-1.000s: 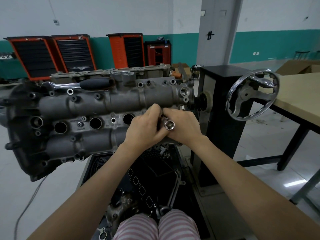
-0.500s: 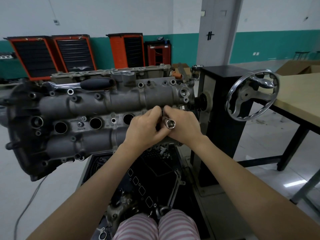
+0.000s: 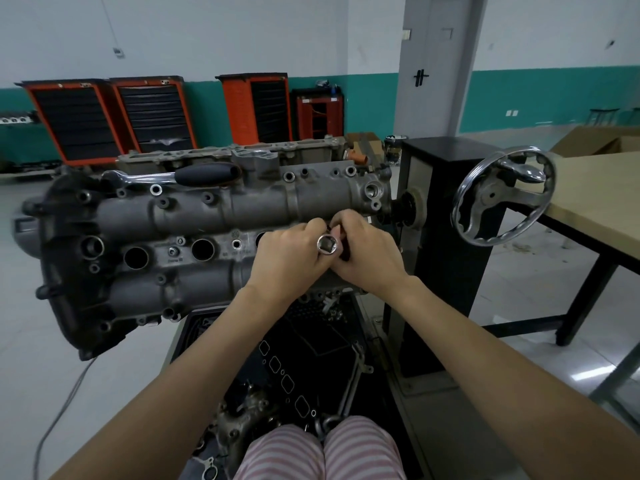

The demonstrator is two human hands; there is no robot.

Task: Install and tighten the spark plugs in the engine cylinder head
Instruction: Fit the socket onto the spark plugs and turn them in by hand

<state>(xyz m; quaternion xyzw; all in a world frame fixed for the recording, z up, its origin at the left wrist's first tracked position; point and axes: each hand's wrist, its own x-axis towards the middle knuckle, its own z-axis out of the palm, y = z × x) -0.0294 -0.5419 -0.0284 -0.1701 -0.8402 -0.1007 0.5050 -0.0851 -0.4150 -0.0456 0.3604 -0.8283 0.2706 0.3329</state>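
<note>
Lying across the stand, the engine cylinder head (image 3: 166,220) shows open plug wells (image 3: 135,257) at its left and middle. A ratchet handle (image 3: 204,174) rests along its far edge. Right of the wells, the left hand (image 3: 289,258) curls its fingers round a chrome socket (image 3: 327,244), square end facing the camera. The right hand (image 3: 369,252), touching it, pinches the same socket over the rightmost well. Farther right stands a handwheel (image 3: 504,199).

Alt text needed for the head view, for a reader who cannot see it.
Both hands, left hand and right hand, grip a chrome socket at the right end of a grey cylinder head on a stand. A ratchet lies on top; a handwheel stands to the right.
</note>
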